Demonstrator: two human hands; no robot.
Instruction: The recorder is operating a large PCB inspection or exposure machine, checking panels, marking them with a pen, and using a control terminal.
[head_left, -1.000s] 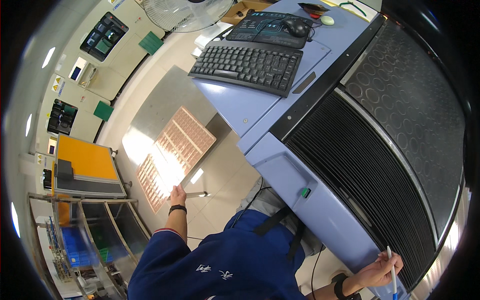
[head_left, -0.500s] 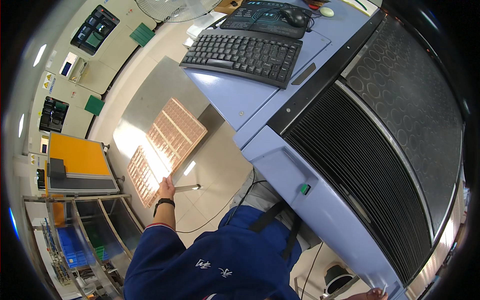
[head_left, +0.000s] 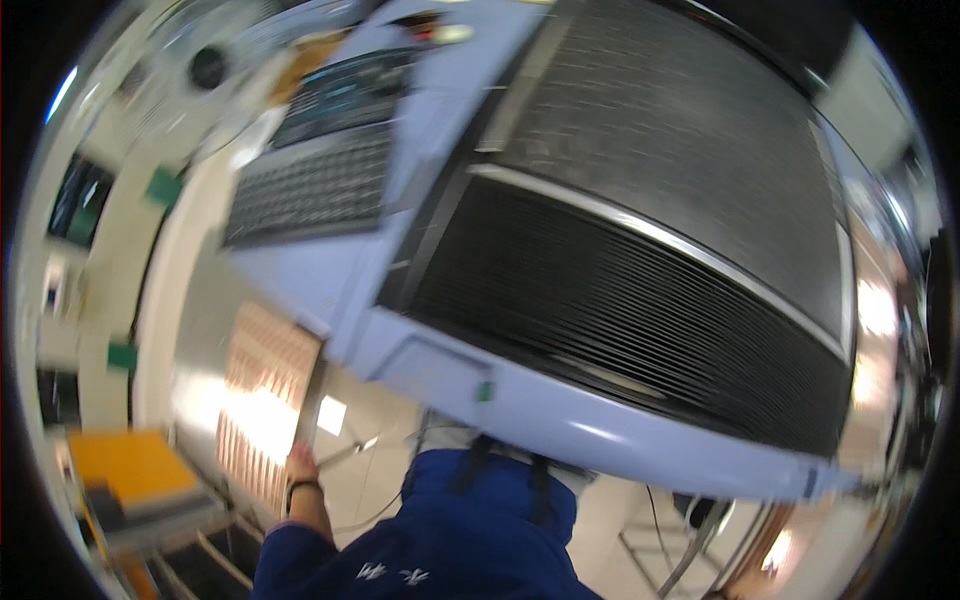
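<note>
A copper-coloured panel (head_left: 268, 350) with a grid of rectangles lies on a grey metal table (head_left: 190, 345) at the left, with bright glare across it. My left hand (head_left: 302, 464), a dark band at its wrist, is at the panel's near right edge, fingers closed on that edge as far as the blur shows. At the lower right my right hand (head_left: 745, 584) is smeared and partly cut off by the picture's edge. It is close to another shiny copper-coloured surface (head_left: 780, 548); its fingers cannot be made out.
Ahead stands a blue-grey machine (head_left: 600, 445) with black ribbed bellows (head_left: 600, 310) and a dark bed (head_left: 680, 150). A keyboard (head_left: 310, 190) rests on its left top. A fan (head_left: 205, 70), a yellow-orange board (head_left: 130, 465) and a rack (head_left: 205, 560) are at the left.
My view has swung to the right, so the machine fills more of it and everything is blurred. My left hand stays at the panel's edge. Copper-coloured surfaces at the right show more.
</note>
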